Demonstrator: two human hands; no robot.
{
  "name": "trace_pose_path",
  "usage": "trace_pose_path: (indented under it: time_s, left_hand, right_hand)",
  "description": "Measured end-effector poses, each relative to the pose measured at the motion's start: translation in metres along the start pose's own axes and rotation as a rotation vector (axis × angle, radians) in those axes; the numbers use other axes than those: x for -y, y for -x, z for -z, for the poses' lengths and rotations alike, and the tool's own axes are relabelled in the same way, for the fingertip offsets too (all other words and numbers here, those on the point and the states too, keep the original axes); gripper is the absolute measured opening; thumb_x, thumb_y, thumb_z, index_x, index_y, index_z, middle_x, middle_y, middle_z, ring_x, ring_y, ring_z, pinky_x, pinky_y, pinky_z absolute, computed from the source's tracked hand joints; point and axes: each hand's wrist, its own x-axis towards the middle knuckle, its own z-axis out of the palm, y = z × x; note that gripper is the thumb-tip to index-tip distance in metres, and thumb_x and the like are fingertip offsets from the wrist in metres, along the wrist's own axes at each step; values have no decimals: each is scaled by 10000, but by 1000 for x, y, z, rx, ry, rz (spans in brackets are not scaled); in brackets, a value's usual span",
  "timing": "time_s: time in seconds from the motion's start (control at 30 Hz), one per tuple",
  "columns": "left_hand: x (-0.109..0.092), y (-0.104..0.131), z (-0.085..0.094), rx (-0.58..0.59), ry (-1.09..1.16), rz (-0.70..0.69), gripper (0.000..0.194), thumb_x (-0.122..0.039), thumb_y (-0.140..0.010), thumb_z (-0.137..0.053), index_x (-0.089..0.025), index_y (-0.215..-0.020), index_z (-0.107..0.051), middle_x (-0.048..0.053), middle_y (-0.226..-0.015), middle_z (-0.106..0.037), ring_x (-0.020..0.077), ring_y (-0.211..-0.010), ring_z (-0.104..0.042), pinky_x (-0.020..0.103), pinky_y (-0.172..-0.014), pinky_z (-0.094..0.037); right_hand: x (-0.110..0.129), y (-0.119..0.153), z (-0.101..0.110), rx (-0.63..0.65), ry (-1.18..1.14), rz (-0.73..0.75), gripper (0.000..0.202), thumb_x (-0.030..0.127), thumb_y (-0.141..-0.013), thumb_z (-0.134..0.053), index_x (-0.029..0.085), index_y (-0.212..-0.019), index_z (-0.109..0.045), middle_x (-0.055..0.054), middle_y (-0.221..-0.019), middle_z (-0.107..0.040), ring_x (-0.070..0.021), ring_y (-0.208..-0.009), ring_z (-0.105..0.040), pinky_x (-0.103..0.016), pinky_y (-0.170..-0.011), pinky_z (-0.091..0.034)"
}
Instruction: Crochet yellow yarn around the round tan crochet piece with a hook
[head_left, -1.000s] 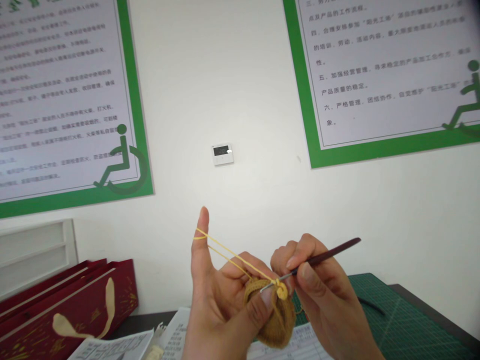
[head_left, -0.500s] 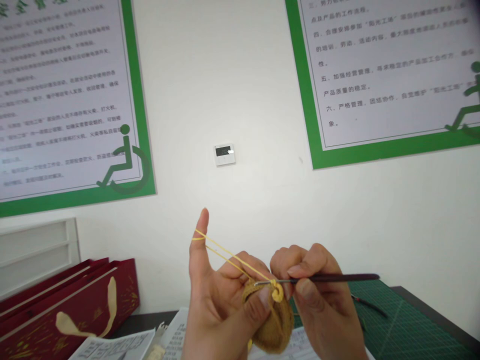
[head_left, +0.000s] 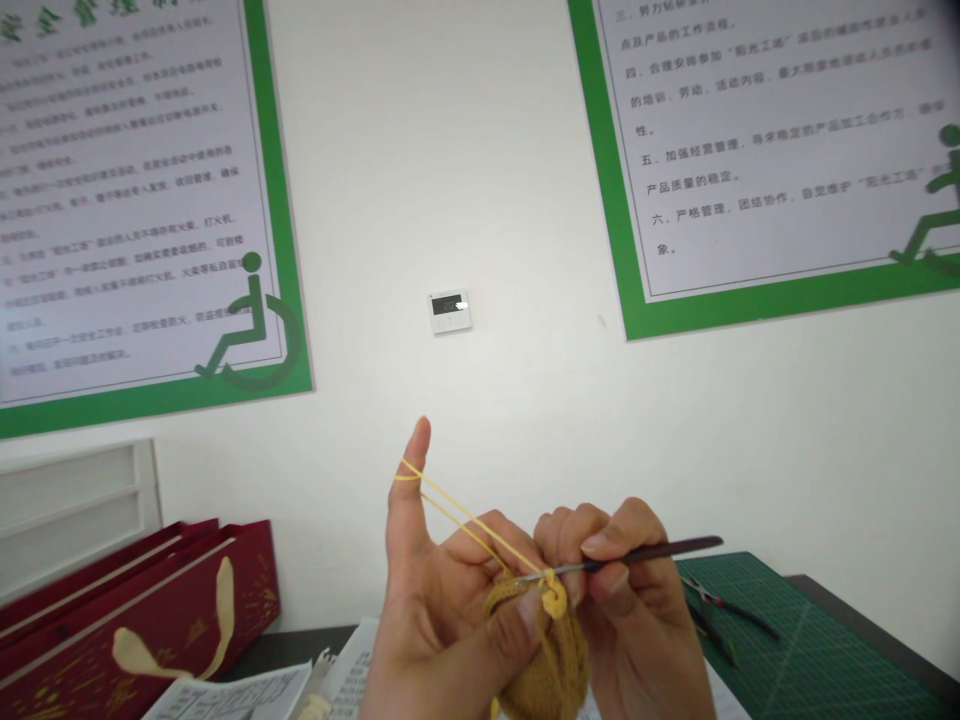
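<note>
A mustard-brown crochet piece (head_left: 551, 670) is pinched between the thumb and fingers of my left hand (head_left: 450, 620). That hand's index finger points up, with yellow yarn (head_left: 465, 515) looped round it and stretched down to the work. My right hand (head_left: 637, 600) grips the dark handle of a crochet hook (head_left: 675, 548). The metal shaft passes by a small yellow stitched curl (head_left: 553, 597) at the top edge of the piece. The hook's tip lies just left of the curl, near the yarn. My right fingertips are close against the piece's right side.
A green cutting mat (head_left: 810, 640) lies on the dark table at right, with pliers (head_left: 739, 610) on it. Dark red gift bags (head_left: 187, 610) stand at left beside printed papers (head_left: 232, 695). Behind is a white wall with a thermostat (head_left: 450, 312) and green-framed posters (head_left: 622, 300).
The hook has tilted, its handle end rising and drawing left. My right hand has shifted slightly left, uncovering more of the pliers. My left index finger has moved a little right.
</note>
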Motion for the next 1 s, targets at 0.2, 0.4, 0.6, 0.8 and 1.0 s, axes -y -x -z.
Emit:
trace_pose_path:
  time_s: [0.2,0.4,0.6,0.8,1.0]
  left_hand:
    - [0,1,6,42,-13,-60,1165,12,-873,-692,-646,-1553,-13,0,-866,-753,201,-772,-711,301,-675,-542]
    - [-2,2,12,107,10,-37,1182,-1,-885,-696,-678,-1531,27,3,-897,-758,203,-783,-707,304,-675,-534]
    - [-3,1,11,143,63,24,1181,-24,-862,-742,-671,-1538,-21,9,-880,-760,236,-828,-722,307,-691,-502]
    - [-2,-1,12,138,58,75,1133,-42,-848,-756,-650,-1548,-105,1,-853,-748,224,-788,-708,315,-693,-484]
    - [-3,-3,14,143,82,122,1123,-28,-816,-775,-597,-1562,-159,-7,-835,-735,187,-744,-670,295,-677,-481]
  right_hand:
    - [5,3,7,52,109,-23,81,361,-973,-667,288,-965,-702,8,-751,-605,-164,-745,-538,-332,-692,-426]
    - [4,-2,8,100,100,-19,79,354,-969,-675,285,-952,-710,15,-709,-592,-157,-700,-531,-320,-658,-408]
    - [8,0,6,48,4,-140,164,412,-1022,-572,287,-959,-657,20,-669,-600,-153,-658,-530,-306,-647,-402]
    - [12,2,5,1,-30,-191,203,409,-1038,-525,268,-929,-624,23,-651,-557,-144,-629,-498,-294,-610,-374]
    - [15,0,-4,-98,-89,-264,254,388,-1033,-522,233,-854,-615,33,-605,-475,-128,-583,-412,-285,-580,-324]
